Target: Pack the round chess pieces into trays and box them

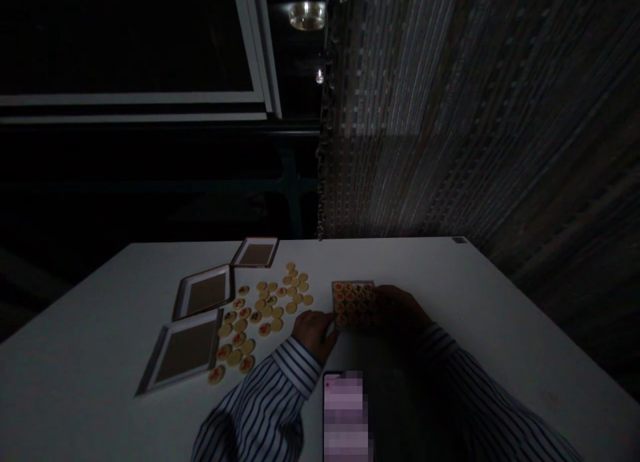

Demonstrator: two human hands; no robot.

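Flanking a filled tray point(354, 301) of round, red-marked game discs, a person's two hands meet near the centre of a dim white worktop point(505, 329). The left hand point(313, 332) touches the tray's near-left corner at 7 o'clock, fingers curled. The right hand point(400, 309) lies in shadow against its edge at 3 o'clock. Whether either hand actually grips the tray cannot be told in the gloom. Loose discs point(265, 309) lie scattered at 9 o'clock of the tray, apart from it. Beyond them, three empty trays point(204, 292) run in a line from 8 to 10 o'clock. A phone point(345, 415) sits at 6 o'clock between the striped sleeves point(295, 369). A curtain point(475, 115) hangs at 1 o'clock.
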